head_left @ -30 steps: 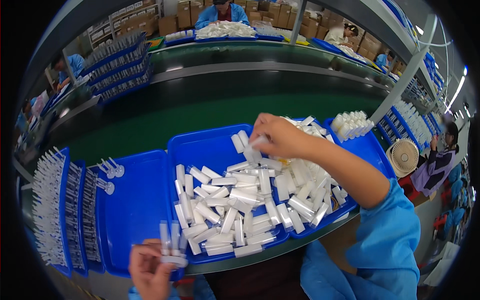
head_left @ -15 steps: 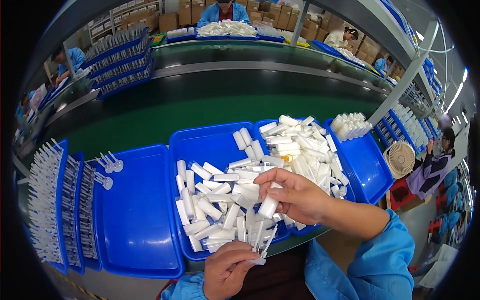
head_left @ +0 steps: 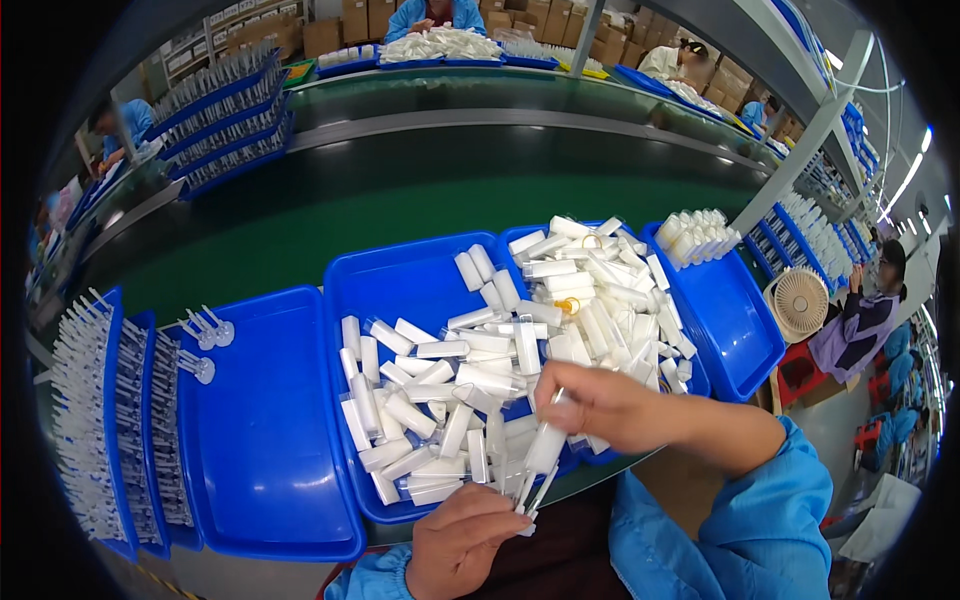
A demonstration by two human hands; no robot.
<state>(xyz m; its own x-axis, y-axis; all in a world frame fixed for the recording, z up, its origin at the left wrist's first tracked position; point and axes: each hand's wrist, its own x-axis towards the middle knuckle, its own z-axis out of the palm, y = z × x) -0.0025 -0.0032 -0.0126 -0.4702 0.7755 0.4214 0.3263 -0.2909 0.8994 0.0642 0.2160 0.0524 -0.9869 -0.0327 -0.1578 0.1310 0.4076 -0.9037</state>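
Note:
My left hand (head_left: 462, 540) is closed, pinching a small white pronged piece (head_left: 530, 500) with thin upright stems by its base. Just above it my right hand (head_left: 605, 412) is closed on a white rectangular sleeve (head_left: 545, 450), held tilted with its lower end at the tips of the stems. Whether the stems reach inside the sleeve cannot be made out. Under and behind both hands, a blue tray (head_left: 400, 275) carries many loose white sleeves (head_left: 405, 412), some with clear plastic showing at their ends.
A second heap of white sleeves (head_left: 610, 290) fills a tray at right, beside a blue tray (head_left: 735, 320) with standing white pieces. At left, a blue tray (head_left: 265, 430) holds several stemmed pieces (head_left: 208, 330); tilted trays (head_left: 110, 420) stand beside it. A green conveyor (head_left: 400, 180) runs behind.
My right hand has brought the sleeve down and slightly right, against the stems in my left hand. The left hand has hardly moved; the whole view has shifted slightly.

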